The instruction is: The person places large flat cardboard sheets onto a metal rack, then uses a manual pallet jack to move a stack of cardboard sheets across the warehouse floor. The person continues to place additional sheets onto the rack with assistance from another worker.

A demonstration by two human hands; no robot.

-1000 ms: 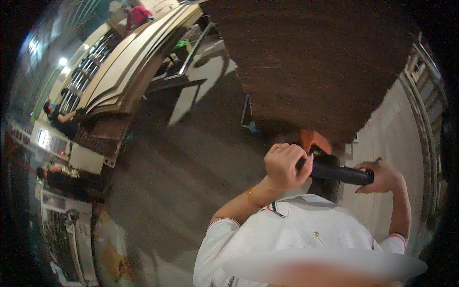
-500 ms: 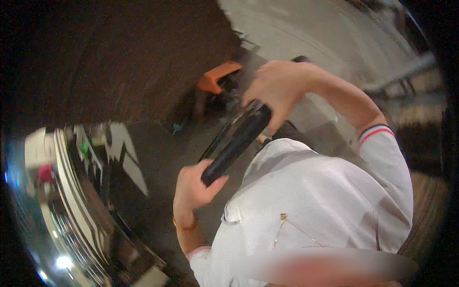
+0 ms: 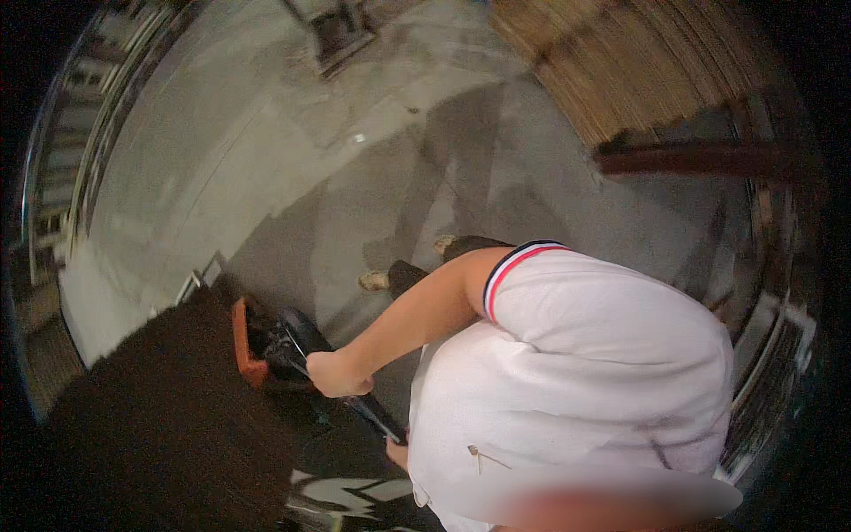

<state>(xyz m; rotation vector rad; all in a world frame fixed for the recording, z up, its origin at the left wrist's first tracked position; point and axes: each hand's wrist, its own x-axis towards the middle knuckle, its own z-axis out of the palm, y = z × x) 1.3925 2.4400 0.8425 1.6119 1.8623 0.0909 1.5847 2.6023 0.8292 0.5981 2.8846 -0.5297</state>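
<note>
Head view: right hand (image 3: pixel 340 372) wrapped around the black handlebar (image 3: pixel 306 330). Left hand (image 3: pixel 399 454) at bar's lower end, mostly behind the white shirt (image 3: pixel 567 372); can't tell its grip. Versus 0.5 s ago, orange frame (image 3: pixel 244 341) went from above handlebar to left; brown stack (image 3: pixel 160 426) from upper-left to lower-left.

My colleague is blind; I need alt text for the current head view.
A person's right hand grips a long black handle near an orange part and dark-brown block; the left hand shows partly beside the white shirt.
</note>
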